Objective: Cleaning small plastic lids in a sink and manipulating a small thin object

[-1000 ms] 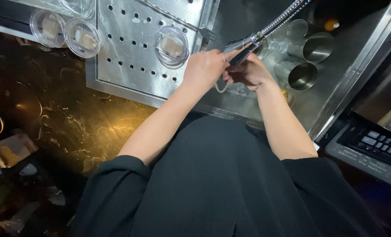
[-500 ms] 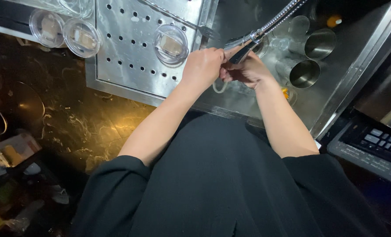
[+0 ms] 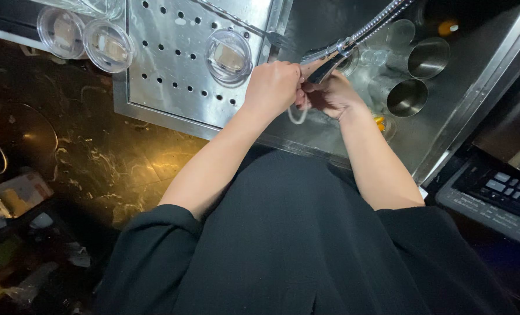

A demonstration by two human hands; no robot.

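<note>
Both hands meet over the sink (image 3: 476, 111): left hand (image 3: 273, 87) grips the sprayer (image 3: 324, 55), right hand (image 3: 330, 96) holds a pale ring (image 3: 297, 116), mostly hidden. Little has moved since before.

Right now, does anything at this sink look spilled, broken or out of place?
Nothing stands out. Both hands, left hand and right hand, work under the spray hose; clear lids lie flat on the perforated drainboard.

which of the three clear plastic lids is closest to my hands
The clear lid lying alone on the perforated steel drainboard, just beside your left hand. The other two sit side by side at the drainboard's far left edge.
</note>
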